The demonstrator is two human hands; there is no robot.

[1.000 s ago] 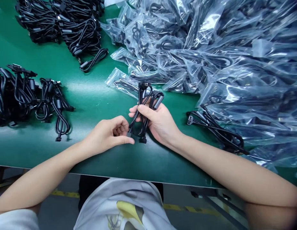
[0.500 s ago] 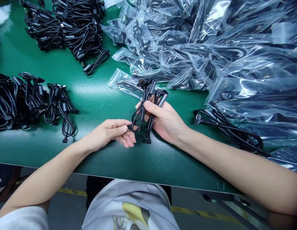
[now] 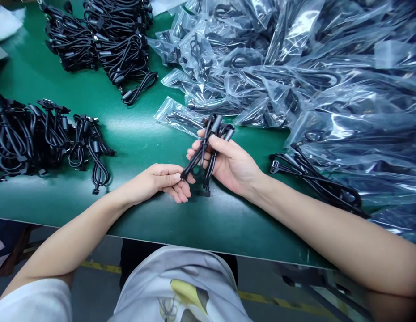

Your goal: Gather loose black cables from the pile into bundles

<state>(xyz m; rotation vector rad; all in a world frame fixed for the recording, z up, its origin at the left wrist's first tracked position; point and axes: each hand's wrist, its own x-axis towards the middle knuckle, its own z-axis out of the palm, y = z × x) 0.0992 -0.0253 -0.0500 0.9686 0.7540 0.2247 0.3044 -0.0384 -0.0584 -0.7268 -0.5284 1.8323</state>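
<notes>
Two coiled black cables are in front of me over the green table. The nearer-left coiled cable (image 3: 201, 145) runs between both hands. My left hand (image 3: 166, 181) pinches its lower end between thumb and forefinger, the other fingers loosely curled. My right hand (image 3: 233, 165) grips the same coil higher up with the thumb across it. It also holds the second coiled cable (image 3: 210, 172), which hangs with a small black connector at its bottom end. Just behind the right hand lies a clear zip bag (image 3: 176, 115) with a black cable inside.
Bundles of coiled black cables (image 3: 124, 49) lie at the back left, and another row of coiled cables (image 3: 48, 129) at the left. A large heap of bagged cables (image 3: 248, 67) covers the back and right. A loose black cable (image 3: 315, 179) lies right of my forearm on the green table (image 3: 154, 223).
The left-hand coil has turned between my hands and now shows narrower, edge-on. My right hand's fingers have shifted around it. The view has swung slightly, moving the table things a little rightward at left.
</notes>
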